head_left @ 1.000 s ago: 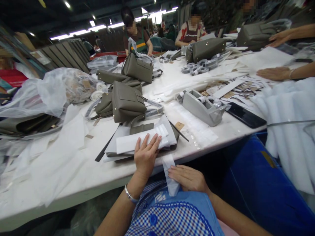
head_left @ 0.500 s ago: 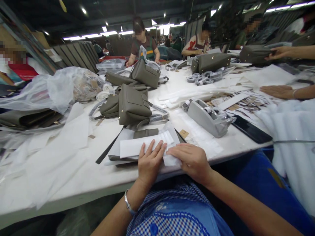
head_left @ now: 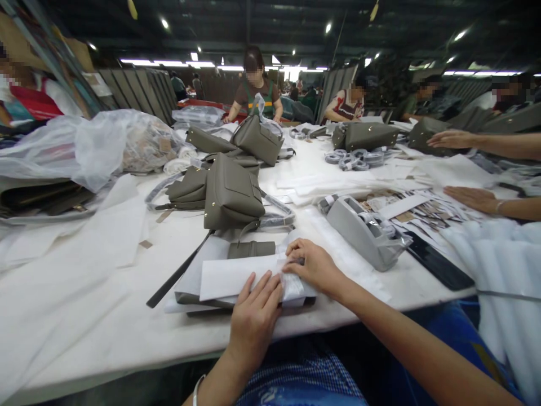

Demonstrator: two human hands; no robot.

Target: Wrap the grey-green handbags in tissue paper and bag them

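A white foam-like sheet lies across a flat olive-grey bag piece at the near table edge. My left hand rests on this sheet, fingers stretched and lying flat. Just right of it, my right hand has thumb and fingers closed together on thin translucent wrapping at the sheet's right end. Behind the sheet shows a short olive-grey band, partly covered. A dark strap sticks out to the left. White paper shows under and around the bag piece.
Olive-grey handbags stand just beyond. To the right are a grey tape dispenser, a black phone and paper tags. Clear plastic bags lie left. A co-worker's hands reach in from the right; other people work behind.
My right hand has gone from lying low beside the sheet to a raised pinch at its right end. My left hand stays flat on the sheet. The head view has tilted up slightly.
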